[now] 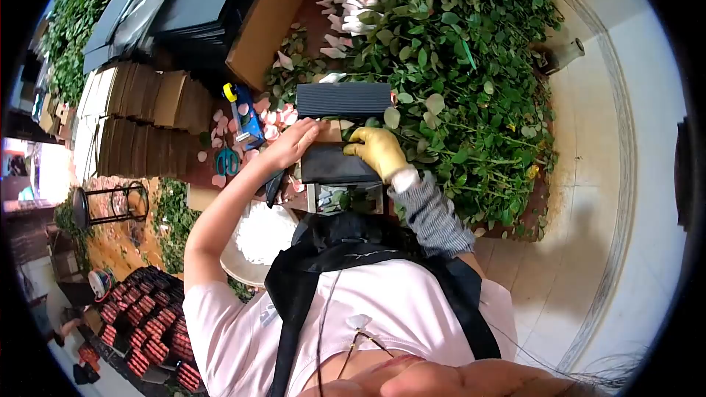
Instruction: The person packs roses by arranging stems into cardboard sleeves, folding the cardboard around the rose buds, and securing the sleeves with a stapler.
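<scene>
My bare left hand (296, 141) lies with its fingers stretched out over a strip of brown cardboard (330, 131). Opposite it, my right hand (379, 151), in a yellow glove, has its fingers bent round the edge of a dark cardboard sheet (334, 165) close to my body. Just beyond both hands rests a black corrugated cardboard piece (343, 100). What lies under the sheets is hidden. A black-handled tool (274, 188) is below my left wrist.
Left of my hands are a blue tape dispenser (250, 126), teal scissors (226, 162) and pink petals (220, 126). Leafy stems (463, 110) pile up at right, with white-wrapped flower heads (346, 7) behind. Cardboard stacks (140, 117) stand left; a white-filled tub (261, 235) sits by my left arm.
</scene>
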